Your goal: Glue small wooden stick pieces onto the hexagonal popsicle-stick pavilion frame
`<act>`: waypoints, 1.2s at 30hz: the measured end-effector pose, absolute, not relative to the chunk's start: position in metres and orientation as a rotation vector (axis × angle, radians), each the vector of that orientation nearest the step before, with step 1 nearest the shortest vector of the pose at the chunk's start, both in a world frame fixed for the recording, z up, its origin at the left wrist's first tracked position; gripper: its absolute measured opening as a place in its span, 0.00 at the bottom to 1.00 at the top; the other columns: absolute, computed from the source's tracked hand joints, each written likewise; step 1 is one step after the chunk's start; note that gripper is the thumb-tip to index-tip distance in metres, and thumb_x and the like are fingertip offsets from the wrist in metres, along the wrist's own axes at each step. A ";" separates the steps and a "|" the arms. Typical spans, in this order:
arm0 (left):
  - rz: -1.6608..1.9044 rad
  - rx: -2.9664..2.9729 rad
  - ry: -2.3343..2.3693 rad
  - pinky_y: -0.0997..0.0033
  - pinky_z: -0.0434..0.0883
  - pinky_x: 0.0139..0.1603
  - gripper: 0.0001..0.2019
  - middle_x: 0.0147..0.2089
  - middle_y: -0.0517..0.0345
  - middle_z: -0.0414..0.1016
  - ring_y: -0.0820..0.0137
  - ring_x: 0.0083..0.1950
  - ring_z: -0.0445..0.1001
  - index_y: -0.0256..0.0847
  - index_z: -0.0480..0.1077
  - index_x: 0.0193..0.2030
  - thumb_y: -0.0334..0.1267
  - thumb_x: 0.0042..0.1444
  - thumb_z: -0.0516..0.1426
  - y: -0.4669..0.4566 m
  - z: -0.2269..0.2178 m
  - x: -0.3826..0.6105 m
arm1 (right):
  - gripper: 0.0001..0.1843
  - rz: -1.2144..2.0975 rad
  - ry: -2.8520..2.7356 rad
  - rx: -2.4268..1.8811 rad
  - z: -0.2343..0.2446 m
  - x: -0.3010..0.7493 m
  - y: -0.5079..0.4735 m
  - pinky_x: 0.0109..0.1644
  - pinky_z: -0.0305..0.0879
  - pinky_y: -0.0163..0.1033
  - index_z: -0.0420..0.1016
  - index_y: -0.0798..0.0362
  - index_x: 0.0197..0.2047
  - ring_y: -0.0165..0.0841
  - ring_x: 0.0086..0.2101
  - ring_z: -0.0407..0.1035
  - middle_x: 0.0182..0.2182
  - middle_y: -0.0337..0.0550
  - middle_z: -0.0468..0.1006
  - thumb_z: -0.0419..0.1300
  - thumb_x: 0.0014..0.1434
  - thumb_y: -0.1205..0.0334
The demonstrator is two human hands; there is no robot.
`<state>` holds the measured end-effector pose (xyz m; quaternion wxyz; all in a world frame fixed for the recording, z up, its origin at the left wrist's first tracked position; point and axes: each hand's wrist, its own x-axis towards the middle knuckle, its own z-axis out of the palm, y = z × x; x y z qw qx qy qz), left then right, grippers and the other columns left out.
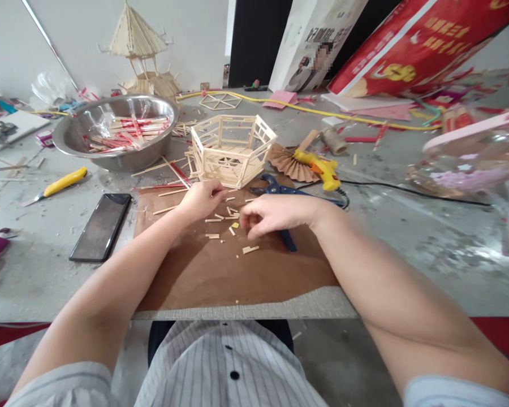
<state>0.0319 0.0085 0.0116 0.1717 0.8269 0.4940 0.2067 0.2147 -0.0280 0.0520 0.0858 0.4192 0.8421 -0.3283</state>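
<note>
My left hand (pixel 204 199) rests at the far part of the brown paper (pixel 186 282), just in front of a many-sided frame of thin wooden sticks (pixel 233 151). Its fingers are curled closed, and what they hold, if anything, is hidden. To the right, my right hand (pixel 275 215) hovers low over the paper with bent fingers and a gap between thumb and fingers; nothing shows in it. Short cut stick pieces (pixel 212 236) lie scattered between and below the hands. Blue-handled pliers (pixel 287 240) lie partly under my right hand and wrist.
A steel bowl (pixel 131 161) of red-and-pale sticks stands back left, before a stick pavilion model (pixel 138 42). A yellow utility knife (pixel 65 181) and a phone (pixel 102 226) lie left. A yellow glue gun (pixel 330 172), its black cord and a clear plastic container (pixel 470 164) are right.
</note>
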 end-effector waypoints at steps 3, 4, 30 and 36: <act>0.583 2.360 1.390 0.74 0.62 0.33 0.13 0.29 0.57 0.73 0.74 0.30 0.65 0.36 0.72 0.32 0.40 0.53 0.50 0.008 0.011 0.032 | 0.10 -0.873 2.514 1.005 0.049 0.199 -0.040 0.27 0.56 0.31 0.73 0.52 0.34 0.27 0.25 0.66 0.27 0.37 0.75 0.62 0.45 0.61; 0.590 2.364 1.387 0.74 0.61 0.32 0.12 0.28 0.57 0.73 0.74 0.29 0.65 0.36 0.72 0.31 0.40 0.53 0.50 0.008 0.011 0.032 | 0.09 -0.790 2.527 0.973 0.046 0.195 -0.043 0.26 0.54 0.32 0.74 0.51 0.33 0.27 0.24 0.65 0.26 0.37 0.75 0.62 0.45 0.61; 0.643 2.347 1.375 0.75 0.59 0.29 0.10 0.26 0.59 0.72 0.75 0.28 0.65 0.36 0.72 0.28 0.38 0.52 0.52 0.011 0.011 0.031 | 0.06 -0.973 2.662 1.387 0.040 0.200 -0.029 0.27 0.55 0.31 0.71 0.55 0.29 0.26 0.24 0.64 0.24 0.39 0.74 0.56 0.48 0.62; 0.652 2.343 1.352 0.76 0.59 0.28 0.09 0.25 0.60 0.72 0.75 0.28 0.65 0.36 0.71 0.27 0.37 0.51 0.52 0.012 0.011 0.030 | 0.04 -1.164 2.761 1.363 0.030 0.190 -0.032 0.27 0.56 0.31 0.70 0.55 0.29 0.25 0.24 0.64 0.25 0.38 0.73 0.56 0.48 0.65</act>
